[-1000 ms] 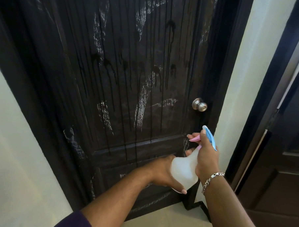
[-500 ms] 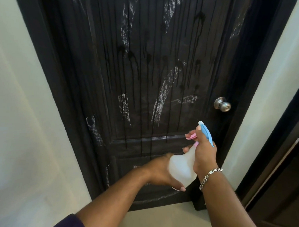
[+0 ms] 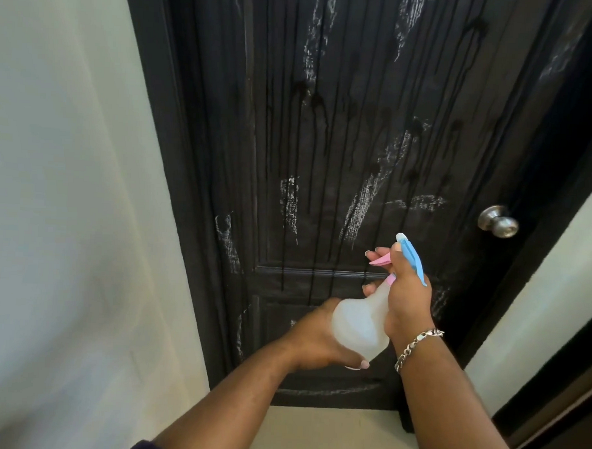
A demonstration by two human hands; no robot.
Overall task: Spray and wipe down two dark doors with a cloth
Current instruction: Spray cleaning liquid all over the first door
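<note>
A dark panelled door [image 3: 342, 131] fills the middle of the view, streaked with wet drips and white smears. A translucent spray bottle [image 3: 360, 324] with a blue head and pink trigger points at the door's lower half. My right hand [image 3: 405, 293] grips its neck, fingers on the trigger. My left hand [image 3: 317, 337] cups the bottle's base from the left, thumb under it. The second dark door [image 3: 564, 416] shows only as an edge at the far right. No cloth is in view.
A silver round knob [image 3: 498, 222] sits on the door's right side. Pale walls flank the frame, the left wall [image 3: 67, 214] close by. Light floor [image 3: 329, 433] lies below the door. A chain bracelet [image 3: 416, 345] circles my right wrist.
The view has swung left, so the door and knob shifted right and the second door slid nearly out of frame. Both hands keep the same hold on the bottle.
</note>
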